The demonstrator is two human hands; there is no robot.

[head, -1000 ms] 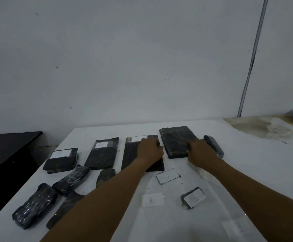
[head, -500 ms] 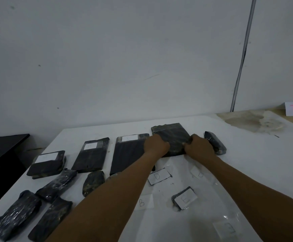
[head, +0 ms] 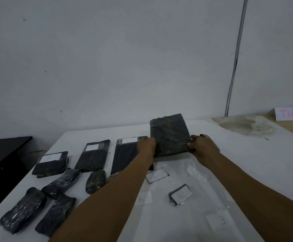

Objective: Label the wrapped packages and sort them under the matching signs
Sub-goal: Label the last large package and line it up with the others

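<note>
Head view: both hands grip one large flat package wrapped in dark plastic [head: 169,135], its far edge tilted up off the white table [head: 247,154]. Left hand [head: 146,145] holds the package's near left edge, fingers curled round it; right hand [head: 202,145] holds the near right corner, thumb on top and fingers clamped underneath. Just left of the held package, a row of three flat dark packages lies on the table, each with a white label at its far end: a long one [head: 124,154] partly under the left forearm, a second long one [head: 94,157], and a shorter thick one [head: 52,163]. Nearer the table's left edge lie several small unlabelled bundles in shiny dark wrap [head: 22,211]. Below the hands, white paper slips marked with letters lie on the table: one "D" with a dark border [head: 155,175], a second "D" [head: 196,173], a "B" [head: 141,199], an "E" [head: 221,220]. A small dark package with an "E" label [head: 180,195] lies between them. A white sign with pink letters [head: 291,114] stands at the far right.
</note>
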